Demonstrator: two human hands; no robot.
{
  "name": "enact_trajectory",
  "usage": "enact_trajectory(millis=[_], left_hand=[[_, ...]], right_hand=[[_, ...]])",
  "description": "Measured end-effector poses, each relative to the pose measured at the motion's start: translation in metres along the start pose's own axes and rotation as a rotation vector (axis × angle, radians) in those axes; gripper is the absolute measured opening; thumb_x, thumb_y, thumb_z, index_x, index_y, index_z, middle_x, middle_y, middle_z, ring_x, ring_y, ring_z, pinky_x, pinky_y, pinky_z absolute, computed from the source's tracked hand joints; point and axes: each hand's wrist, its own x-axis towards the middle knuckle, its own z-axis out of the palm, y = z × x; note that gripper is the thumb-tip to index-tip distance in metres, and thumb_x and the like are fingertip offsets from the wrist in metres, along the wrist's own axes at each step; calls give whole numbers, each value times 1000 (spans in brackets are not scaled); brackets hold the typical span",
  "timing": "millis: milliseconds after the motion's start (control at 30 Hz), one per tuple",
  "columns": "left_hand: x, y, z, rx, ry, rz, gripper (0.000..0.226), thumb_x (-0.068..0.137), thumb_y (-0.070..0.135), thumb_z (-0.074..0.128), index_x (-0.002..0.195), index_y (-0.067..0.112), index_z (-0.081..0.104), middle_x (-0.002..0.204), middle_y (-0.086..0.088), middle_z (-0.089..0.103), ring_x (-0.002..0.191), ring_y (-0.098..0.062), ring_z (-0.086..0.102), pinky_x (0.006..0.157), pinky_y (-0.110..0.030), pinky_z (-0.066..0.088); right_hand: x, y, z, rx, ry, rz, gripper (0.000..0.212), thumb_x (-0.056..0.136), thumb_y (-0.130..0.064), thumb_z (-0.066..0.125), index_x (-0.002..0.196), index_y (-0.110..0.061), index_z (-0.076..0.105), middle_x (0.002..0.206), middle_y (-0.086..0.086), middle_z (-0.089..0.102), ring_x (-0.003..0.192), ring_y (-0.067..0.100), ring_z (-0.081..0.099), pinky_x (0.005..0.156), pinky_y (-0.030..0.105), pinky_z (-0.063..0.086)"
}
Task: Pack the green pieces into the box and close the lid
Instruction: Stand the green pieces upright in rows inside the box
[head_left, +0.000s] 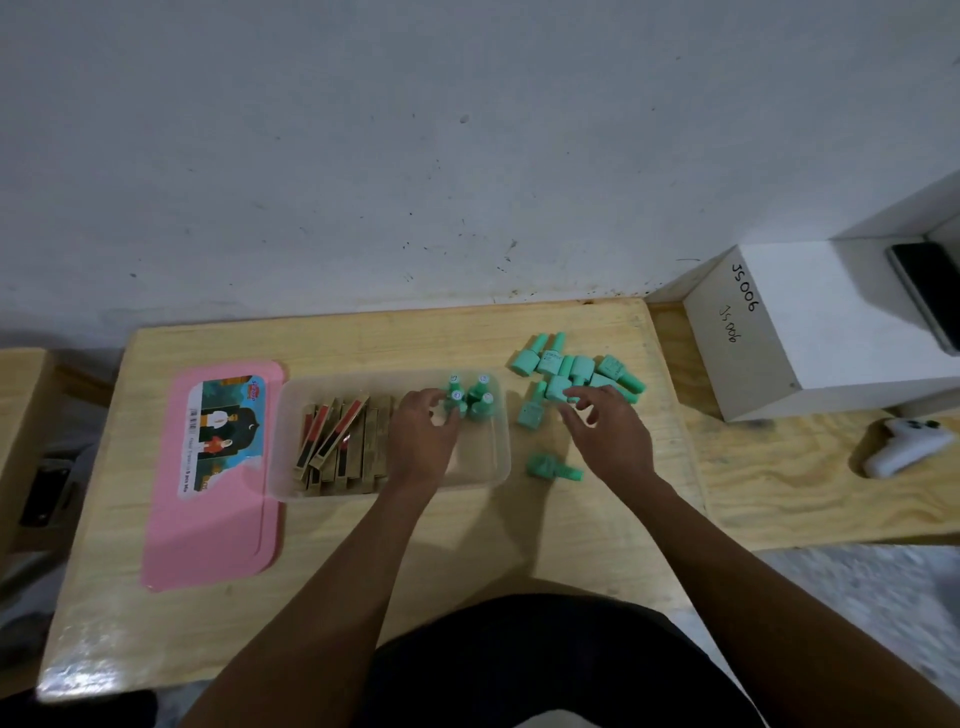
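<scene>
Reaching into the clear box (496, 470), our left hand (422, 435) sits among the green bottles (470, 397) standing upright in its far right corner. Its fingers (451, 410) curl around one of those bottles, touching it, though we cannot tell whether they grip it firmly. The left half of the box holds a row of slim gold and red packs (340, 441), leaning against one another.

Our right hand (610, 434) hovers over the bench (467, 540) just right of the box, fingers (576, 402) spread and empty, the tips at the near edge of a loose heap of green bottles (574, 371) lying on their sides. One bottle (532, 408) lies apart between heap and box, and another (553, 466) lies nearer to us, beside the box's right wall.

Left of the box, the pink lid (213, 535) lies flat on the bench with its printed label up, its right edge touching the box. Off to the far right stand a white carton (769, 332) with handwriting on it and a white controller (906, 447).
</scene>
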Motion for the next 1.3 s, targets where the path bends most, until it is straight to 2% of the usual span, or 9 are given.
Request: enact_trajectory(millis=[200, 333, 400, 467, 567, 633, 733, 900, 1300], left_hand=[[-21, 27, -6, 122, 99, 248, 18, 84, 22, 70, 99, 14, 66, 93, 0, 65, 79, -13, 60, 65, -21, 40], [-30, 63, 14, -31, -110, 442, 9, 87, 23, 67, 93, 16, 67, 83, 5, 62, 70, -6, 57, 61, -20, 48], [-28, 85, 30, -156, -306, 331, 18, 87, 24, 67, 103, 17, 68, 84, 3, 63, 69, -9, 59, 64, -26, 51], [-23, 101, 48, -141, -425, 185, 35, 88, 26, 66, 121, 17, 62, 101, -2, 64, 84, -15, 61, 76, -29, 51], [-12, 109, 74, 108, -474, 57, 54, 92, 27, 56, 141, 14, 41, 139, -11, 45, 125, -26, 45, 101, -36, 39], [-8, 111, 85, 301, -521, -25, 62, 92, 26, 51, 147, 13, 27, 150, -15, 28, 137, -33, 30, 108, -43, 32], [-5, 109, 97, 463, -557, -98, 65, 92, 23, 50, 147, 7, 21, 151, -18, 21, 137, -38, 25, 110, -44, 29], [1, 100, 110, 551, -419, -88, 38, 93, 13, 51, 129, 5, 46, 134, -16, 40, 120, -33, 44, 99, -39, 40], [10, 91, 114, 312, -316, -118, 30, 92, 16, 52, 120, 5, 55, 116, -14, 55, 106, -30, 57, 91, -41, 48]], right_hand=[[-2, 57, -16, 5, -81, 201, 23, 93, -42, 57, 112, -33, 65, 107, -7, 64, 84, 7, 57, 68, 28, 48], [5, 67, -20, 21, -109, 211, 21, 92, -43, 56, 109, -34, 66, 107, -8, 65, 86, 7, 57, 68, 27, 45], [12, 66, -22, -8, -123, 187, 23, 92, -44, 56, 110, -34, 66, 107, -8, 64, 87, 8, 57, 68, 28, 47], [21, 63, -23, -76, -128, 97, 26, 90, -41, 58, 115, -34, 65, 112, -6, 64, 96, 11, 57, 75, 33, 52], [35, 57, -24, -195, -112, -107, 36, 86, -32, 64, 122, -29, 63, 122, 0, 61, 113, 21, 51, 87, 39, 49], [47, 53, -25, -272, -123, -193, 44, 85, -32, 63, 128, -24, 58, 130, 2, 57, 121, 23, 47, 92, 41, 46], [63, 51, -22, -319, -197, -275, 57, 83, -36, 64, 136, -20, 48, 142, 2, 48, 133, 22, 39, 101, 43, 38], [80, 55, -14, -428, -289, -401, 63, 79, -42, 65, 136, -21, 47, 146, 1, 43, 135, 21, 36, 108, 44, 31], [91, 51, -4, -366, -209, -432, 59, 79, -50, 62, 127, -17, 56, 123, 8, 58, 115, 26, 54, 108, 45, 31]])
